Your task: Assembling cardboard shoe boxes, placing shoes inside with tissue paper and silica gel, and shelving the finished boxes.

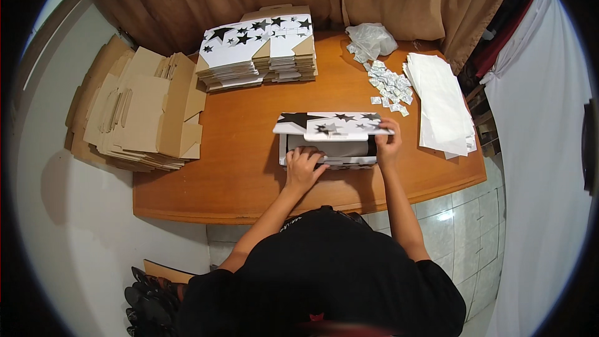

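Observation:
A white cardboard box (pixel 351 162) printed with black and grey stars stands on the table in front of me. Its hinged lid (pixel 340 126) is partly raised, with the front flap hanging over the opening. White material, perhaps paper, shows inside between dark ends. My left hand (pixel 302 167) bends its fingers over the front left wall of the box, and its thumb points right along that edge. At the lid's right corner, my right hand (pixel 387 141) pinches the cardboard between thumb and fingers. The lid hides the back of the box's inside.
Flat star-printed boxes (pixel 234 59) are stacked at the back. Brown folded cardboard (pixel 140 103) leans in a pile at left. Small white packets (pixel 390 84) lie scattered near a clear plastic bag (pixel 372 39). White paper sheets (pixel 440 106) sit at the right of the wooden table (pixel 237 150).

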The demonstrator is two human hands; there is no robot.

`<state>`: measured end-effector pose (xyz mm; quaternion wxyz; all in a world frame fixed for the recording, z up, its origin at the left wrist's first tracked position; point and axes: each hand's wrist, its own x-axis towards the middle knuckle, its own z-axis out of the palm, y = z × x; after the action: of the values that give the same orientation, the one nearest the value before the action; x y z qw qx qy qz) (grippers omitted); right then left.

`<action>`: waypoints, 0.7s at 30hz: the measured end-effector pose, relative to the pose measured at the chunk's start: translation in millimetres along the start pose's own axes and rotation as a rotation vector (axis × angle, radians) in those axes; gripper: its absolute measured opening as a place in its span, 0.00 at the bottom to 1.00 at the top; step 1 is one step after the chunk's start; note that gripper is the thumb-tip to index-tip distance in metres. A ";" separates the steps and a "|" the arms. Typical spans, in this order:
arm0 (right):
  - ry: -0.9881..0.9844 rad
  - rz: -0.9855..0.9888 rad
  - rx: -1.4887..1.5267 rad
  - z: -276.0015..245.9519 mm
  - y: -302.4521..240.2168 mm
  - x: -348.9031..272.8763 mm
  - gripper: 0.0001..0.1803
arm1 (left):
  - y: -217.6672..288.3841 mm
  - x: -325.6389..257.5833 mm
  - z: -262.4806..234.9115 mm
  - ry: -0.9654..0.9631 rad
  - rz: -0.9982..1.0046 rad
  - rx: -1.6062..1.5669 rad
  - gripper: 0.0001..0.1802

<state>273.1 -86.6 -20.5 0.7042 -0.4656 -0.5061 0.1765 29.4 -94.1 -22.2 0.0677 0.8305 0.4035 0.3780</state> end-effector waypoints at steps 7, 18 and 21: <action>-0.059 0.133 -0.293 -14.8 -17.6 -37.1 0.17 | 0.7 -21.7 -0.2 -0.092 0.034 0.096 0.14; -0.191 -0.117 -0.801 6.4 -39.7 -53.7 0.25 | -4.6 -37.6 9.5 -0.066 -0.026 0.009 0.13; -0.166 -0.192 -0.811 4.9 -29.8 -57.8 0.25 | -7.0 -52.3 3.5 -0.045 -0.057 0.025 0.21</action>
<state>237.6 -140.8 -27.1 0.4338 -0.6401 -0.6306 -0.0664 7.2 -126.5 -57.6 0.0769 0.8278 0.4300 0.3520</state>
